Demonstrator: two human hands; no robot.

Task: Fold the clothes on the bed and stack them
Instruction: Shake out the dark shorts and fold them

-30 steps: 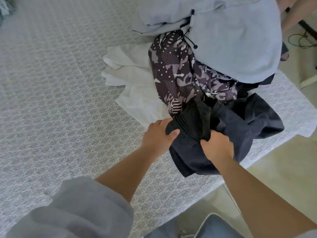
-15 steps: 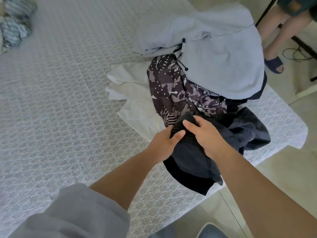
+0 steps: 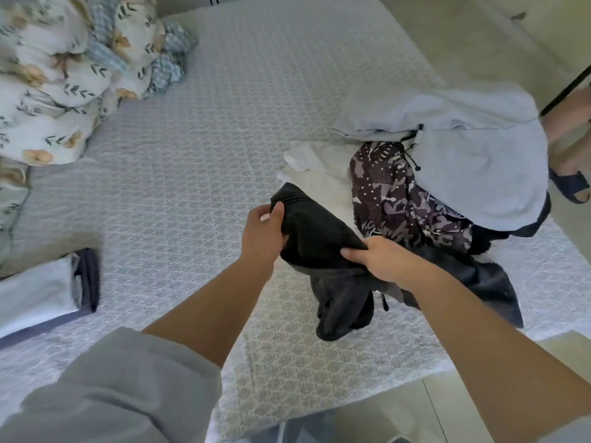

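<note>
While the pile of unfolded clothes is lying at the right side of the bed, the person is holding one dark garment out of it with both hands, probably to spread it before folding. The left hand is grasping the far left end of the garment, with the thumb on top and the fingers curled under the cloth. The right hand is pinching the near right part, so the cloth between the hands is hanging a little above the bed and the rest is drooping down onto the sheet. I think this two-point grip is chosen to find the waistband and pull the garment straight. Just to the right, a patterned garment is lying on a white garment, and a pale blue hooded top is covering the far right of the pile. At the near left edge, a folded stack is waiting, well apart from the pile, and it seems to be the place for finished pieces. A flowered quilt is bunched in the far left corner. A foot in a sandal is standing beside the bed at the right.
</note>
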